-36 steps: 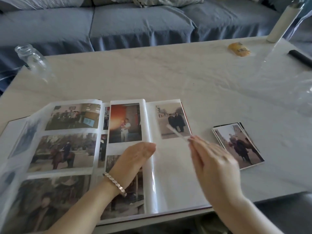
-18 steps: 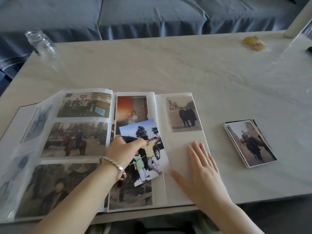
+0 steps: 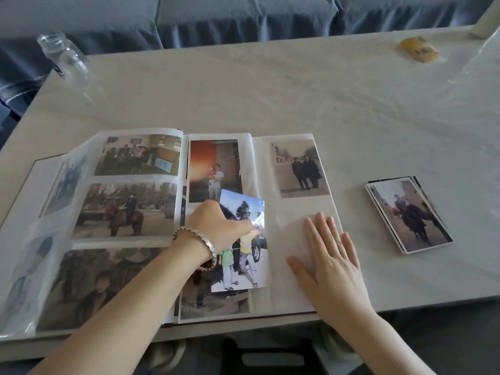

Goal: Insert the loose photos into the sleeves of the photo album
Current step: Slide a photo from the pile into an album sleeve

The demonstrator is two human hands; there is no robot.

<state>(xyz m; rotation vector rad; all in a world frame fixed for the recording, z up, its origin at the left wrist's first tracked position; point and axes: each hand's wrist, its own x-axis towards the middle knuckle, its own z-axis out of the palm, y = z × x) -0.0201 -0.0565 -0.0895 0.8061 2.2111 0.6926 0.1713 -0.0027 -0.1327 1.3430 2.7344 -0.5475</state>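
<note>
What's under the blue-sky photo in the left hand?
The blue-sky photo covers a bottom corner of the orange-lit photo and the top of the dark lower photo; the album sleeve between them is hidden.

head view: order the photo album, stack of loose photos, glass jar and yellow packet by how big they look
1. photo album, by far largest
2. stack of loose photos
3. glass jar
4. yellow packet
Jar and packet look close and sit far off, so that order is unsure.

Table (image 3: 270,90) — album (image 3: 292,212), photo stack (image 3: 408,215), jar (image 3: 65,58), yellow packet (image 3: 418,48)
</note>
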